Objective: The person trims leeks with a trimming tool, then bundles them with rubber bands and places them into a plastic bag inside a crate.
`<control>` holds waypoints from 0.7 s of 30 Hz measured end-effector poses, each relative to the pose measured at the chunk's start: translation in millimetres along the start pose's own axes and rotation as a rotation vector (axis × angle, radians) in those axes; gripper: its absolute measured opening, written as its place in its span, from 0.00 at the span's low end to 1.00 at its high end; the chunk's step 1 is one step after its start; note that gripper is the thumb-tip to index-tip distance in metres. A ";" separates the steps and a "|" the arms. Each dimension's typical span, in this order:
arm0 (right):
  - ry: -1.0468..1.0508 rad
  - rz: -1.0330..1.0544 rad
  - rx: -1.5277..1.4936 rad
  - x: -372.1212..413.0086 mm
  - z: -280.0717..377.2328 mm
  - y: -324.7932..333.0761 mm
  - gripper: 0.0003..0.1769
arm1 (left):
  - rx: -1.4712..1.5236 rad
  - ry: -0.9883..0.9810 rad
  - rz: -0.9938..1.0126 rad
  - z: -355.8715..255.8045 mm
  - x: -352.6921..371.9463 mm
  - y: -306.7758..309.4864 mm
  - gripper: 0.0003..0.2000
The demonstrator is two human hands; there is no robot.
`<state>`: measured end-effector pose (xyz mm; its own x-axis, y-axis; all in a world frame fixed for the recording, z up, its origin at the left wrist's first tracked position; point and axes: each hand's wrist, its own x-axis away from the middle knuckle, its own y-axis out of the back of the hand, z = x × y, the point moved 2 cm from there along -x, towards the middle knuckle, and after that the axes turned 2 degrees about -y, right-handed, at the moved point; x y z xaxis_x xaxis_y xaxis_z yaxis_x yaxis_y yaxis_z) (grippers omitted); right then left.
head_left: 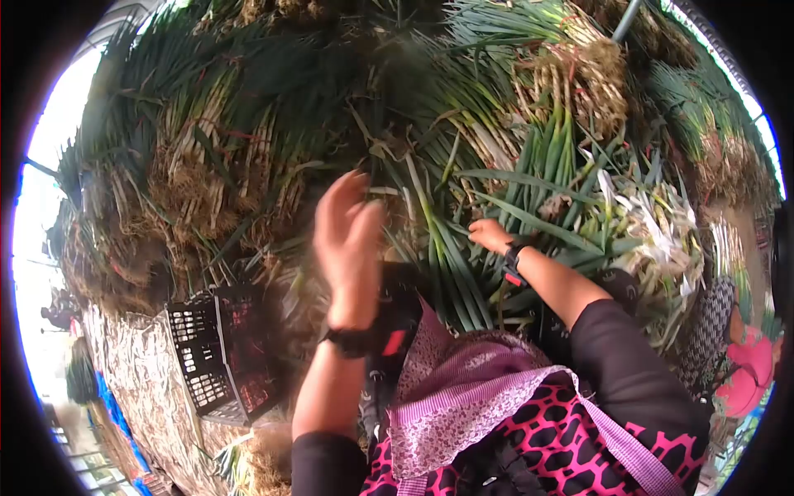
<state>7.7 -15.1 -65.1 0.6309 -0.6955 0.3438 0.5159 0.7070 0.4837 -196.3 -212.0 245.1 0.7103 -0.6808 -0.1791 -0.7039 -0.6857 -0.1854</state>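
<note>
My left hand (349, 240) is raised in front of the onion heaps, blurred, with its thumb apart from the fingers and nothing visible in it. To the right, my right hand (490, 236) has its fingers curled together beside the green leaves of loose long onions (455, 264); what it grips, if anything, is too small to make out. Those onions lie in front of my apron (471, 372), their pale stems pointing away. A dark band is on each wrist.
Bundled green onions with roots (194, 174) pile up at the left, and more bundles (579, 74) at the upper right. A black plastic crate (198, 351) stands at lower left. Peeled leaf scraps (662, 240) lie at right. Another person in pink (748, 372) is at the far right.
</note>
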 end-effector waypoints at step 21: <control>-0.046 -0.124 0.055 -159.6 -34.7 -89.3 0.12 | -0.732 -0.096 0.411 91.6 -52.9 -92.6 0.14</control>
<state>-119.0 37.2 -191.1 0.5362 -0.7833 0.3144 0.5548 0.6078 0.5681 -168.4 -88.9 183.2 0.3715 -0.9103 -0.1827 -0.7074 -0.4050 0.5794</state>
